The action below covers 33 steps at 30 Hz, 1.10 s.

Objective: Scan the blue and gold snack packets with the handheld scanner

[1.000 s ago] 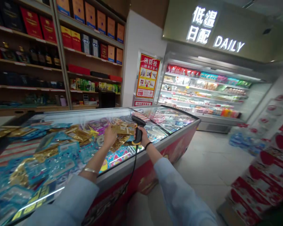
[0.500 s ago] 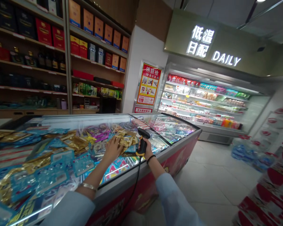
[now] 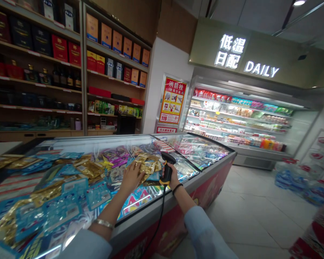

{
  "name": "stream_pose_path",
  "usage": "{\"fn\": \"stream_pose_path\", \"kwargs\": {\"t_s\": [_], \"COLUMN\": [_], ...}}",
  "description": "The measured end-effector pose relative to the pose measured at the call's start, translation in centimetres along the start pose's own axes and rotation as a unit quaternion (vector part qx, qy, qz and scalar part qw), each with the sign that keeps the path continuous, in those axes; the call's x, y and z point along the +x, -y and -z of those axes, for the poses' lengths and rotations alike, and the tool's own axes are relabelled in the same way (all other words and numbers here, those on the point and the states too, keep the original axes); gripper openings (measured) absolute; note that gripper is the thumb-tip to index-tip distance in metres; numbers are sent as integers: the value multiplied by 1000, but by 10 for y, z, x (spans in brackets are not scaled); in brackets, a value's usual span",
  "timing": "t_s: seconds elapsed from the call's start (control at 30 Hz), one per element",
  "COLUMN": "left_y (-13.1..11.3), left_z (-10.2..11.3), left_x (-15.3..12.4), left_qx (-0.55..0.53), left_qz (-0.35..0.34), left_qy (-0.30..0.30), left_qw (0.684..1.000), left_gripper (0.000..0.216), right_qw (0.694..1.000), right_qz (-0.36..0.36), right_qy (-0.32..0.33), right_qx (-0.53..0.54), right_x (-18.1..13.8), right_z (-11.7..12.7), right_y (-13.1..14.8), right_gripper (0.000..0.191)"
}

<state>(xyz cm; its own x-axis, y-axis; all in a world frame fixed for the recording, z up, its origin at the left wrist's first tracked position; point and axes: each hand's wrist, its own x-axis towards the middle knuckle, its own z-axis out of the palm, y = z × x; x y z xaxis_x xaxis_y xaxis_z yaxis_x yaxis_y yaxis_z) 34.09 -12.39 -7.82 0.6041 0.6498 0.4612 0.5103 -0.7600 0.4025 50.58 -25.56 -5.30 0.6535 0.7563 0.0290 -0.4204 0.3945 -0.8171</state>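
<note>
My left hand (image 3: 131,177) lies on top of the chest freezer (image 3: 178,181), fingers spread and pressing on a gold snack packet (image 3: 148,166) among the pile of packets. My right hand (image 3: 173,177) is wrapped round the handle of a black barcode scanner (image 3: 167,167), whose head points at the gold packet. The scanner's black cable (image 3: 156,225) hangs down over the freezer's red front. Both forearms wear light blue sleeves; a bracelet is on the left wrist, a dark band on the right.
Blue and gold packets (image 3: 54,187) cover the freezer's glass lid to the left. Wooden shelves (image 3: 83,82) with boxed goods and bottles stand behind. An open refrigerated case (image 3: 237,122) under a "DAILY" sign is at the right, tiled floor (image 3: 248,208) before it, red stacked goods (image 3: 313,241) at the far right.
My left hand has lowered the gold packet from a raised hold onto the pile and now rests flat on it. The view has tilted upward a little; the scanner stays beside the packet.
</note>
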Motion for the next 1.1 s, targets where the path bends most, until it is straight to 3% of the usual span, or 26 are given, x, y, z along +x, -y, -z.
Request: {"fn": "stream_pose_path", "kwargs": {"t_s": [0.87, 0.97, 1.1], "left_y": [-1, -6, -12], "left_z": [-1, 10, 44], "left_x": [-1, -4, -3], "left_qx": [-9, -5, -16], "left_qz": [14, 21, 16], "left_qy": [-27, -39, -96], "left_qw": [1000, 999, 995], "left_gripper": [50, 46, 41], "right_qw": [1000, 1000, 998], "right_qz": [6, 20, 63], "right_qy": [3, 1, 13], "right_qx": [0, 3, 26], "right_x": [-3, -10, -23], "right_z": [-3, -5, -10], "right_y": [3, 6, 14], "right_gripper": [28, 31, 32]}}
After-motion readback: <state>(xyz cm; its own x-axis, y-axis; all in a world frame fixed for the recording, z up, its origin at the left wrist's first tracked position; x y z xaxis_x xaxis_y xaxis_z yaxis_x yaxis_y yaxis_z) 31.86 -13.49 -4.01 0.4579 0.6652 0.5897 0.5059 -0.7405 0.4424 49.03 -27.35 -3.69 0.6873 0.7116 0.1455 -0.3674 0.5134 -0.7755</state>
